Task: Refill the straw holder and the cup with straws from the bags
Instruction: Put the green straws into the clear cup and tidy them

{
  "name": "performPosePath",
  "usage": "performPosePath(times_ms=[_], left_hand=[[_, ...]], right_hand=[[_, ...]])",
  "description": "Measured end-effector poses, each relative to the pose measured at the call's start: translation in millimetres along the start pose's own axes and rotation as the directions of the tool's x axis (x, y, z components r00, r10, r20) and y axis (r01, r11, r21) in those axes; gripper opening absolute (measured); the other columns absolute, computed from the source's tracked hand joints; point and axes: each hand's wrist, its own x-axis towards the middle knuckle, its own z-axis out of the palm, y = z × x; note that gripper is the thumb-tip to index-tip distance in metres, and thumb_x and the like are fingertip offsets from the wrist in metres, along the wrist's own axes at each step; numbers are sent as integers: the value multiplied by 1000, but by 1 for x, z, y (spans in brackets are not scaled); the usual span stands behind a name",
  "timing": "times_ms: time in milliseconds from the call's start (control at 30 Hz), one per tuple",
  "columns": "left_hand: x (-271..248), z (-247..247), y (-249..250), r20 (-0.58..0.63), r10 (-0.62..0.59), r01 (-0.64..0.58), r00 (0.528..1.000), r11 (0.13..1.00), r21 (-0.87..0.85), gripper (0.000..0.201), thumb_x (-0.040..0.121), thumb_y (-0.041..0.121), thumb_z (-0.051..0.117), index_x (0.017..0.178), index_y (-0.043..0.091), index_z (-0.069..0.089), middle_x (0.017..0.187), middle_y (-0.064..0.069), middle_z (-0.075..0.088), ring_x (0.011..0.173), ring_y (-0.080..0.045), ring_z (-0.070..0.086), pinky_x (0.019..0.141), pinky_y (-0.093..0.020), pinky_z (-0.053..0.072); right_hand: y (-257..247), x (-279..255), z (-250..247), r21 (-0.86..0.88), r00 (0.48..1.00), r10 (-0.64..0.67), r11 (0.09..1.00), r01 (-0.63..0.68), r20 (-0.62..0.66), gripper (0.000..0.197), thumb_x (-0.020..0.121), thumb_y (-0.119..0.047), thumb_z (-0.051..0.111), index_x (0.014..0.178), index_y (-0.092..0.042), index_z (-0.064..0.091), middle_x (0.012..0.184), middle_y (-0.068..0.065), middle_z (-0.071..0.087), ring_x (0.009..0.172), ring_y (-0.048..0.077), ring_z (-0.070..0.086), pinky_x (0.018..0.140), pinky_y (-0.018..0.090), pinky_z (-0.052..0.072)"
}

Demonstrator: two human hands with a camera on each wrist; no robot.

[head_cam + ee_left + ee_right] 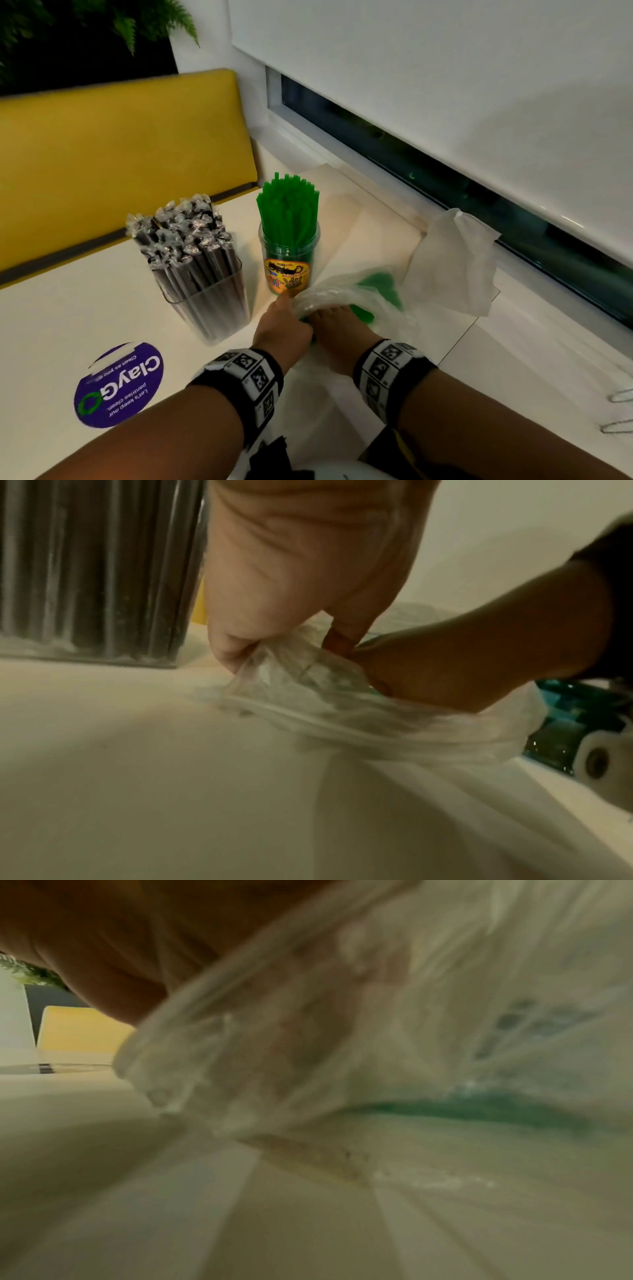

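A clear straw holder (202, 274) full of black wrapped straws stands on the white table (68, 325); it also shows in the left wrist view (95, 574). Right of it a labelled cup (289, 260) holds green straws (287, 205). In front of the cup lies a clear plastic bag (359, 294) with more green straws (380, 287) inside. My left hand (284, 322) pinches the bag's mouth (291, 669). My right hand (337, 325) reaches into the bag (377, 1015), its fingers hidden behind blurred plastic. A green band of straws (479, 1110) shows below them.
A second, empty plastic bag (455, 260) lies crumpled to the right by the window sill. A purple round sticker (118, 385) marks the table at front left. A yellow seat back (120, 154) rises behind the table. Metal clips (620, 397) lie at the right edge.
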Motion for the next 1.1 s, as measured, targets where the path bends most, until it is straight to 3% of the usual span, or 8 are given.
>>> performPosePath(times_ms=[200,333,467,633,733,900,1000,1100], left_hand=[[2,-11,4,-8,-35,35,999,985,171,28,87,24,44,110,20,59,114,-8,66,109,-34,59,95,-39,47],[0,-10,11,24,-1,-1,1000,996,90,26,96,9,43,117,8,58,116,-14,64,111,-33,59,95,-36,46],[1,-10,12,47,-112,118,993,983,-141,27,91,11,48,117,12,55,112,-11,63,103,-31,60,96,-44,50],[16,-2,-3,185,-215,270,959,889,-369,39,71,38,60,96,9,62,100,-10,69,90,-28,65,91,-53,56],[10,-2,7,257,-238,330,937,845,-420,53,63,45,72,106,16,64,106,-11,70,97,-30,67,86,-50,58],[2,-18,16,68,-170,183,983,937,-297,20,82,20,64,103,22,63,101,-7,68,95,-28,66,88,-43,57],[5,-16,8,-14,-108,105,994,983,-148,20,90,17,57,109,18,64,103,-5,66,99,-28,62,87,-33,51],[7,-14,4,-76,-72,65,994,994,-84,27,90,14,50,113,19,64,105,-6,66,102,-30,61,86,-32,48]], right_hand=[[-4,-3,-11,35,999,-25,999,26,-28,33,92,-16,56,124,-9,55,126,12,60,117,33,56,101,42,43],[-1,-7,-10,145,999,-5,989,11,-42,40,91,-13,56,130,-14,52,131,9,57,120,30,54,98,40,46],[2,-5,-11,128,998,-38,991,44,-51,29,91,-19,54,120,-15,55,118,8,59,108,31,57,90,42,49],[-2,-2,-9,10,978,-110,994,113,-175,22,92,-25,53,104,-13,67,99,9,68,89,32,62,84,41,45],[2,-2,-2,9,981,-59,998,62,-184,22,86,-23,57,102,-14,69,95,9,70,84,34,66,80,40,49],[18,-23,-7,210,969,-31,974,85,-245,31,83,-20,58,114,-18,65,105,5,67,96,33,64,76,41,56],[18,-36,-21,265,920,-137,933,244,-367,27,70,-13,69,97,-16,69,86,5,68,73,30,66,59,34,56],[21,-46,-32,336,888,-145,889,311,-437,23,70,-11,73,91,-17,68,83,4,68,71,27,64,61,34,56]])
